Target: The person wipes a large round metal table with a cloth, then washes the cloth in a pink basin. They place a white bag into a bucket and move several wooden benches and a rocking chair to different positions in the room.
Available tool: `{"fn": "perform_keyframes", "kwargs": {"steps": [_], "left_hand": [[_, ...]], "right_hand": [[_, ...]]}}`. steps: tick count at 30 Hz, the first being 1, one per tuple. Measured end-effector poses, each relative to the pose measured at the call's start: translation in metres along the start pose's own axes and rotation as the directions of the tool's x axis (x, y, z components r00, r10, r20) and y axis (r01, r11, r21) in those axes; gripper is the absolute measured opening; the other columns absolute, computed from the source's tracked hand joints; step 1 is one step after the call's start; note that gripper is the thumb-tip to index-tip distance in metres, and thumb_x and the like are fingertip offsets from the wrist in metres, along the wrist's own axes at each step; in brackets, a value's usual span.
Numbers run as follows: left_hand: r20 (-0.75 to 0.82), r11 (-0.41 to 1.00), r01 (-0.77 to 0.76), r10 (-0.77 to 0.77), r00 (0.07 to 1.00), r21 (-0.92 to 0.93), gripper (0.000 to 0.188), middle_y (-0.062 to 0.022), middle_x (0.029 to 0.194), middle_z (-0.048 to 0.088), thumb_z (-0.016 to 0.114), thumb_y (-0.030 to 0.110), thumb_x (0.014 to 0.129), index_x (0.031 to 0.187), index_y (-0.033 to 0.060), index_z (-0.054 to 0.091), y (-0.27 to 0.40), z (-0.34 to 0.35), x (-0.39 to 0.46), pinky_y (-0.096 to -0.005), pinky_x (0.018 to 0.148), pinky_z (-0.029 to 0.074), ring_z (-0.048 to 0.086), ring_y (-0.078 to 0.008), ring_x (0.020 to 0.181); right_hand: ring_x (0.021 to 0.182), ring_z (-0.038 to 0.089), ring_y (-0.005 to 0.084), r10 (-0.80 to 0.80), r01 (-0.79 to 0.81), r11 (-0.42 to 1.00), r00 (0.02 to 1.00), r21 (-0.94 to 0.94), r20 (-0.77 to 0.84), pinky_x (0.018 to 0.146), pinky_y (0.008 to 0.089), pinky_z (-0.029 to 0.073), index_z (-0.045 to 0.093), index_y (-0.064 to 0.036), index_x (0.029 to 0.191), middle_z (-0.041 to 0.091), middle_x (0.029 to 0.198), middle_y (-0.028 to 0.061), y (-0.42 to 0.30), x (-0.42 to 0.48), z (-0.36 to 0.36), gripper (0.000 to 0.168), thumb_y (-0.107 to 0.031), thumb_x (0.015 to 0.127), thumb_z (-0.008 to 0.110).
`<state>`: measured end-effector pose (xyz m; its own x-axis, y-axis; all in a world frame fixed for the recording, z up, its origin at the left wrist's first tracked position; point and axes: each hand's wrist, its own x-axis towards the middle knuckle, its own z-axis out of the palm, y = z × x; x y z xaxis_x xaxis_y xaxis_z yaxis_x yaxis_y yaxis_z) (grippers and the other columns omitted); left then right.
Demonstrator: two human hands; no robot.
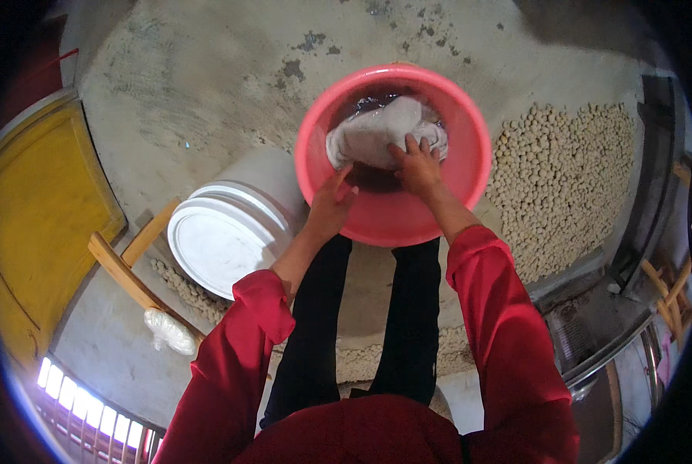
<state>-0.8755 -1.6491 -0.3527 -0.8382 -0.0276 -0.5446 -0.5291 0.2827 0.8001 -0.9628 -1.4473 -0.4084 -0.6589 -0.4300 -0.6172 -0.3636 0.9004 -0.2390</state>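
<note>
A pink plastic basin stands on the floor before my feet, with dark water in it. Bunched pale grey cloth lies wet in the water. My right hand rests on the near right part of the cloth, fingers spread. At the cloth's near left edge is my left hand, its fingers apart above the basin's near left side; whether its fingertips touch the cloth cannot be told.
A white lidded bucket stands close to the basin's left. Many small round pale pebble-like pieces cover the floor at right. A wooden frame piece with a tied plastic bag is at left, near a yellow door panel.
</note>
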Motion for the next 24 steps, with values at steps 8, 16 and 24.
{"fn": "perform_keyframes", "kwargs": {"steps": [8,16,24], "left_hand": [[0.167,0.97,0.241,-0.245,0.955,0.043,0.05,-0.0158,0.127,0.051,0.052,0.027,0.092,0.136,0.0071,0.037,0.009,0.02,0.024,-0.0313,0.093,0.04,0.051,-0.0232,0.115],[0.216,0.542,0.686,-0.685,0.695,-0.486,0.074,-0.0119,0.112,0.057,0.054,0.045,0.087,0.145,0.0172,0.018,0.022,0.054,0.044,-0.0377,0.088,0.043,0.056,-0.0257,0.099],[0.515,0.228,0.547,-0.187,0.837,-0.806,0.051,-0.0108,0.129,0.048,0.048,0.037,0.092,0.135,0.0124,0.038,-0.026,0.075,0.073,-0.0471,0.09,0.043,0.044,-0.0284,0.119]], "right_hand": [[0.119,0.045,0.0344,0.068,-0.062,0.998,0.952,-0.028,0.298,0.093,0.0563,0.037,0.047,-0.02,0.128,0.048,0.127,0.0148,0.018,0.038,0.075,0.066,-0.031,0.068,0.071],[0.086,0.06,0.016,-0.1,-0.156,0.243,0.978,0.957,0.185,0.077,0.0336,0.048,0.056,0.0,0.111,0.064,0.094,0.0065,0.009,-0.032,0.007,0.041,-0.02,0.077,0.069],[0.076,0.062,0.0231,-0.03,0.147,0.454,0.988,0.879,-0.15,0.068,0.0378,0.049,0.062,0.0,0.092,0.064,0.085,0.013,-0.052,-0.088,-0.049,0.036,-0.032,0.077,0.069]]}}
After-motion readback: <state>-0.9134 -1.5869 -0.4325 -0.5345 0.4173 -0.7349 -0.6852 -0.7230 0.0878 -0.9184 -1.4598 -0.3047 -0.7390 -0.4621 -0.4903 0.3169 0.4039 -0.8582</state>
